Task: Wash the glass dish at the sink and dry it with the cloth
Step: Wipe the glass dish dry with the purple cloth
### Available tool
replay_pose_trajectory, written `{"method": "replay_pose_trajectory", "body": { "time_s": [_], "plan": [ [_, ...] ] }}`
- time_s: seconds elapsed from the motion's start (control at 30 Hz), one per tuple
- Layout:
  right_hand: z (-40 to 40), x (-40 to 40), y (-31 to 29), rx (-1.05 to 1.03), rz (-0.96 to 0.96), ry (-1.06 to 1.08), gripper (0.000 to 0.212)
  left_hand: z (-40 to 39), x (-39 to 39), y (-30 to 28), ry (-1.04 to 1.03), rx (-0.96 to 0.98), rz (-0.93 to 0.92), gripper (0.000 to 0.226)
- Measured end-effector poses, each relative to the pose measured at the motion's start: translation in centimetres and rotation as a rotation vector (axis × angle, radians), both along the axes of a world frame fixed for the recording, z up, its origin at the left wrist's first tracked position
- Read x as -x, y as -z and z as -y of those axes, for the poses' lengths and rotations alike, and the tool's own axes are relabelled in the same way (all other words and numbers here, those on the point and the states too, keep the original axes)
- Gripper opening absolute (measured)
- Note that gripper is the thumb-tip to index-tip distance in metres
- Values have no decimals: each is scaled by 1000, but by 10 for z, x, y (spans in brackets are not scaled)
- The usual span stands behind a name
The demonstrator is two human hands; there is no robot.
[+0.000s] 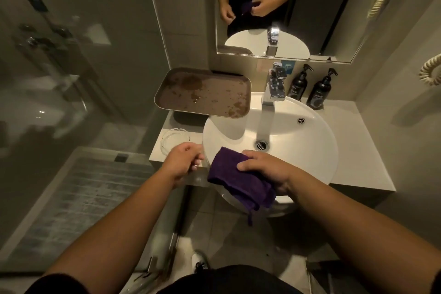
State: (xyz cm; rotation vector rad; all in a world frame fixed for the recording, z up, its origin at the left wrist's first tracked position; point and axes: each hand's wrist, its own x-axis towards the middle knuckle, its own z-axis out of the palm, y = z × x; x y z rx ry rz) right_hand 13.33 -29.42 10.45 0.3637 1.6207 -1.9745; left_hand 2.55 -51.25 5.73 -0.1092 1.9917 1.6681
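A clear glass dish (170,139) sits on the counter to the left of the round white sink (310,150). My left hand (182,162) hovers just in front of the dish with fingers curled and holds nothing that I can see. My right hand (267,169) grips a folded purple cloth (235,180) over the sink's front rim; the cloth hangs down past the edge. The chrome tap (274,86) stands behind the basin, and no water runs from it.
A brown wet tray (205,93) rests at the back left, partly over the sink rim. Two black pump bottles (310,88) stand at the back right. A mirror (286,7) hangs above. A glass shower screen is on the left.
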Motion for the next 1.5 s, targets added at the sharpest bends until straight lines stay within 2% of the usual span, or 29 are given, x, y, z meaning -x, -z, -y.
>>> {"method": "replay_pose_trajectory", "body": {
  "time_s": [0.07, 0.13, 0.2, 0.27, 0.33, 0.43, 0.5, 0.57, 0.77, 0.9, 0.97, 1.03, 1.1, 1.2, 1.27, 1.33, 1.43, 1.5],
  "plan": [
    [1, 0, 5, 29, 13, 74, 30, 17, 25, 17, -231, 162, -37, 23],
    [3, 2, 10, -29, 16, 134, 25, 36, 50, 33, -286, 395, -102, 19],
    [7, 6, 13, -125, 14, 173, 21, 49, 70, 46, -236, 587, -117, 27],
    [11, 12, 15, -219, 18, 179, 23, 53, 87, 54, -178, 684, -99, 43],
    [15, 17, 16, -308, 24, 171, 17, 49, 103, 62, -113, 749, -87, 50],
    [16, 23, 18, -400, 38, 166, 12, 44, 119, 76, 5, 831, -42, 51],
    [16, 27, 19, -407, 48, 178, 13, 45, 125, 81, 42, 858, -25, 42],
    [17, 29, 19, -386, 55, 204, 12, 46, 131, 88, 34, 852, -11, 35],
    [13, 35, 21, -364, 67, 259, 11, 52, 132, 84, 10, 762, -12, 37],
    [15, 45, 15, -395, 43, 261, 15, 59, 119, 76, 10, 554, -11, 31],
    [18, 53, 5, -521, -15, 215, 13, 59, 102, 63, 5, 438, -21, 20],
    [22, 65, -9, -698, -113, 142, 11, 54, 79, 40, -68, 232, 3, 26],
    [27, 78, -25, -836, -226, 98, 12, 45, 55, 20, -99, 99, 23, 22],
    [37, 91, -47, -898, -369, 22, 15, 29, 27, -18, -82, 26, -25, 16],
    [44, 95, -56, -802, -418, -25, 13, 21, 16, -40, -22, 64, -113, 18],
    [45, 96, -60, -616, -430, -18, 13, 18, 9, -57, 15, 139, -218, 22],
    [39, 93, -62, -314, -364, 55, 22, 18, 5, -77, 18, 232, -353, 26],
    [38, 90, -61, -244, -331, 73, 25, 14, 3, -86, 45, 276, -405, 27]
  ]
}}
